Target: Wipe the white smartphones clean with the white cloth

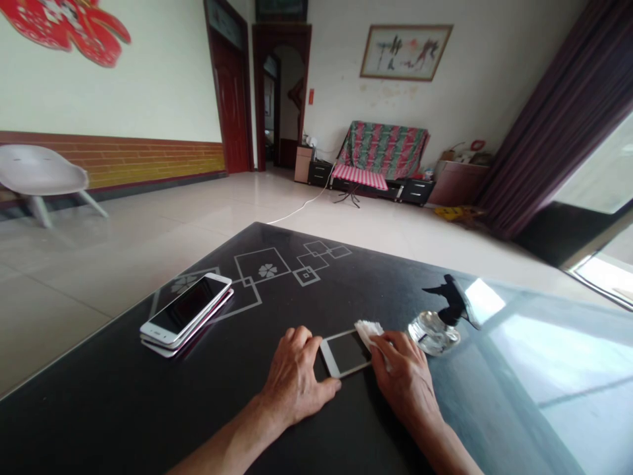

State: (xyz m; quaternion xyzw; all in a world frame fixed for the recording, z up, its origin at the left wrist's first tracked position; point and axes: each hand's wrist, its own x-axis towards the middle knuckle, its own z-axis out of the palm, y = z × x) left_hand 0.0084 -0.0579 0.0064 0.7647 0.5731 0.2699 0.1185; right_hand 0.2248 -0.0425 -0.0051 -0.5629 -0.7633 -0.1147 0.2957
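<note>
A white-framed smartphone (346,352) lies screen up on the black glass table, between my two hands. My left hand (299,376) grips its left end, with the thumb at the near corner and the fingers at the far one. In my right hand (404,376) is a crumpled white tissue (367,330), pressed against the right end of the screen. The fingers partly cover the tissue and that end of the phone. Just beyond my right hand stands a clear spray bottle (434,333) with a black trigger head.
Stacked smartphones (190,307) lie at the left of the black table (237,396), a white one on top. The table's far edge runs across the middle of the view. A white chair (43,173) stands on the floor at far left.
</note>
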